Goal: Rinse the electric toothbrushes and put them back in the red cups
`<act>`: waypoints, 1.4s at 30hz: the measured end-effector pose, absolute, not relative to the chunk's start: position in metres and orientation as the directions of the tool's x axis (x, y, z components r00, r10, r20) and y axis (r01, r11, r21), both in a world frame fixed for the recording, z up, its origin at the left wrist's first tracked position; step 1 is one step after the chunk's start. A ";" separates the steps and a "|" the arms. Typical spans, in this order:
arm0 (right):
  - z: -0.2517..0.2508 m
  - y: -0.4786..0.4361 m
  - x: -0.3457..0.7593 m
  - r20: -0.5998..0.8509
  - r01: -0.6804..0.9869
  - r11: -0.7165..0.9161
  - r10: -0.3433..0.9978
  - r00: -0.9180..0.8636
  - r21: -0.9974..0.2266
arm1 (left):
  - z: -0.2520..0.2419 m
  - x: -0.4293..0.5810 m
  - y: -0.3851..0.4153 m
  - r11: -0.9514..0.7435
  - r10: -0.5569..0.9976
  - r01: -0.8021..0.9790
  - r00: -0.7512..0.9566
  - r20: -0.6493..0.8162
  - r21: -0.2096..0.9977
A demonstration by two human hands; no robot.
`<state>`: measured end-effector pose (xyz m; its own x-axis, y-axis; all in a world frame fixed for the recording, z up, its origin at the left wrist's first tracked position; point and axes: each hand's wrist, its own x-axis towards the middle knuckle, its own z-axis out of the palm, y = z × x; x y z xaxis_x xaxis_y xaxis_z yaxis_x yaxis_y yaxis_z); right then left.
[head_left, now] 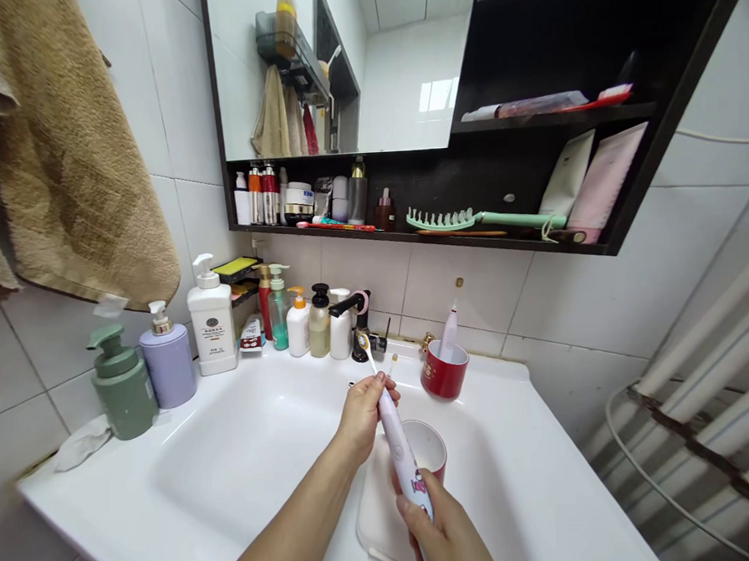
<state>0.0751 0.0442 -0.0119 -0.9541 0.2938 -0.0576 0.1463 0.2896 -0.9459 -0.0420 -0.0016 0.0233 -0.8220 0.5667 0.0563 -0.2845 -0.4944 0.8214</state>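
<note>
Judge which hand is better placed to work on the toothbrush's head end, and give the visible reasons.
Probably the left. The left hand pinches the electric toothbrush near its neck, just below the brush head, while the right hand grips the lower handle, steadying it above the sink.

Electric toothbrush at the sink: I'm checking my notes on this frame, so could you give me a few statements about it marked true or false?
1. Both hands grip the electric toothbrush, the left hand near its neck and the right hand at its base. True.
2. The red cup by the wall is empty. False: a toothbrush stands in it.
3. The green comb lies in the sink basin. False: it lies on the dark shelf under the mirror.
4. A tan towel hangs on the left, above the green pump bottle. True.
</note>
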 end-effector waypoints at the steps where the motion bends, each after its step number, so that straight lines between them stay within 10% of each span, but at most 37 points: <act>1: -0.012 0.044 0.075 -0.059 0.142 0.275 0.287 -0.956 -0.951 | 0.023 -0.043 -0.002 -0.489 0.580 -0.306 -0.813 0.042 0.817; 19: -0.010 0.040 0.075 -0.220 0.203 -0.117 0.147 -0.964 -0.972 | 0.022 -0.043 0.000 -0.415 0.587 -0.294 -0.809 0.007 0.861; 28: 0.021 0.072 0.054 0.242 -0.091 0.286 0.553 -0.797 -0.954 | 0.023 -0.030 -0.007 -0.066 0.580 0.182 -0.793 0.186 0.981; 34: 0.013 0.103 0.023 0.296 -0.062 0.386 0.583 -0.756 -0.920 | -0.005 -0.009 -0.018 0.528 0.653 0.611 -0.736 0.178 0.590; 42: -0.008 0.103 0.017 0.297 0.001 0.477 0.550 -0.780 -0.879 | -0.025 -0.003 -0.001 0.564 0.735 0.715 -0.663 0.143 0.413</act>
